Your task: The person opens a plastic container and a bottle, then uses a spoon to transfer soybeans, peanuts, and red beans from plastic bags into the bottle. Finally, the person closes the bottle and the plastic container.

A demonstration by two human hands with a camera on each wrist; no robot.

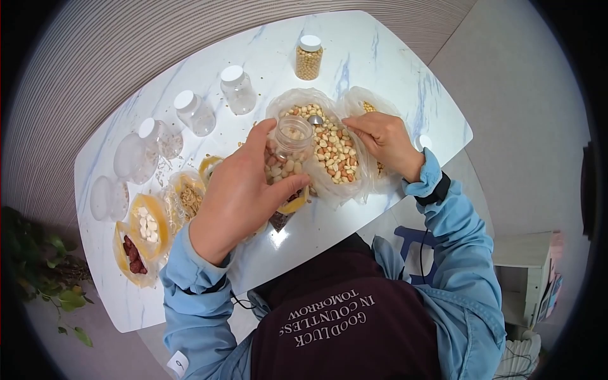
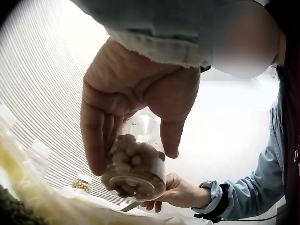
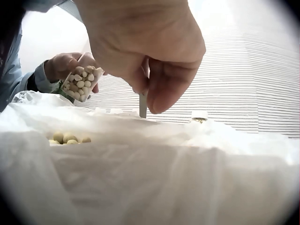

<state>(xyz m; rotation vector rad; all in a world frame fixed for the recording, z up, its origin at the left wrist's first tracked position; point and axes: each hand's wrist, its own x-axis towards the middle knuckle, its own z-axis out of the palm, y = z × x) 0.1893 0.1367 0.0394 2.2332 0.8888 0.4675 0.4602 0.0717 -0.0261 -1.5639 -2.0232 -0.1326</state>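
My left hand [image 1: 231,190] grips a clear, lidless plastic jar [image 1: 294,134] around its side, thumb on one side and fingers on the other. Peanuts [image 2: 133,154] fill the jar partway in the left wrist view, where it looks tilted. My right hand [image 1: 385,139] pinches the thin handle of a metal spoon [image 3: 143,106] between thumb and fingers. In the head view the spoon's bowl [image 1: 315,119] is over the peanuts in an open plastic bag [image 1: 304,96], just beside the jar's mouth. The bag's peanuts [image 1: 337,155] are pale and reddish.
A white-capped jar of yellow beans [image 1: 308,60] stands at the back. Several other capped jars, such as this one [image 1: 237,92], line the far left. Open bags of dried red fruit [image 1: 134,256] and white pieces [image 1: 148,225] lie left. Another bag [image 1: 373,101] sits right of the peanuts.
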